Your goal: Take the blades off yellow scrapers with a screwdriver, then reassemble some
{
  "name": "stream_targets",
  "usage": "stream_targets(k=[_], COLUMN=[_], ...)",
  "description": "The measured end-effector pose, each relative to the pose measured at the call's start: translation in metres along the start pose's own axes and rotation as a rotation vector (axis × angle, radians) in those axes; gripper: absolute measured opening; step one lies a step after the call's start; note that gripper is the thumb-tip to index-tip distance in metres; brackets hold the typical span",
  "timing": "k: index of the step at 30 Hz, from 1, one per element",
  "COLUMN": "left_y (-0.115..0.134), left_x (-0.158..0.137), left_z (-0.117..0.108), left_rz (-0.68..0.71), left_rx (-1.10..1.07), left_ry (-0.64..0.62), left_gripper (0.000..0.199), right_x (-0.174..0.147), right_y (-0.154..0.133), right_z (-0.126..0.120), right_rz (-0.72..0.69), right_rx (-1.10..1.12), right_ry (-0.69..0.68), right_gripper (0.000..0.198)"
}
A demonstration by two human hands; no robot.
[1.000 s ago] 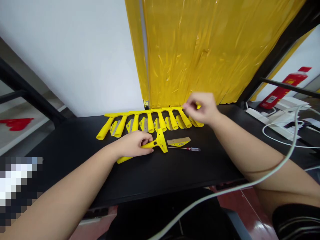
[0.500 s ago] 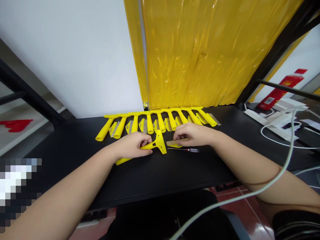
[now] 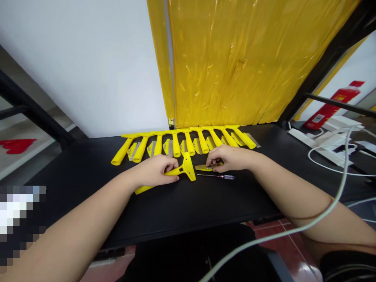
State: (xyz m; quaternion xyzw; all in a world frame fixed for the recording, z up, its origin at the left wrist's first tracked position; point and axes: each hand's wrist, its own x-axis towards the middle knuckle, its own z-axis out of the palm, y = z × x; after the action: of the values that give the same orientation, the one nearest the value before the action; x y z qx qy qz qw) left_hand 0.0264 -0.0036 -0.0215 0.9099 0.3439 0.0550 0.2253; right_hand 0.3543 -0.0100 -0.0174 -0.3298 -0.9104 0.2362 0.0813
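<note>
Frontward, open tabletop reaches its edge; left hand clasps yellow T-handle, right hand pinches blade piece.

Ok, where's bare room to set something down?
Bare tabletop lies between the screwdriver and the near edge; another patch, between the row of yellow handles and the white strip. It's crowded at the back with handles and blade plates, and between left hand and right hand.

– What sort of place is it?
– A workshop, most likely. The bench carries a row of matching scrapers, with a screwdriver near them.
– What else shows it?
– A plastic curtain hangs behind, a metal-looking frame stands around, cables trail at the right, and tiles show below.
</note>
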Motion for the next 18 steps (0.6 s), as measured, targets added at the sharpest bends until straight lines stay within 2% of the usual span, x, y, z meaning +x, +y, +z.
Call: stream_targets(k=[10, 18], left_y=[0.000, 0.001], left_x=[0.000, 0.000], left_z=[-0.002, -0.002], left_rz=[-0.004, -0.009], left_rx=[0.039, 0.041], left_ry=[-0.011, -0.020], left_gripper=[0.035, 0.036], right_x=[-0.002, -0.002], right_y=[0.011, 0.013], right_z=[-0.002, -0.001], right_rz=[0.069, 0.050], right_rx=[0.097, 0.099], right_ry=[0.076, 0.062], right_gripper=[0.018, 0.014])
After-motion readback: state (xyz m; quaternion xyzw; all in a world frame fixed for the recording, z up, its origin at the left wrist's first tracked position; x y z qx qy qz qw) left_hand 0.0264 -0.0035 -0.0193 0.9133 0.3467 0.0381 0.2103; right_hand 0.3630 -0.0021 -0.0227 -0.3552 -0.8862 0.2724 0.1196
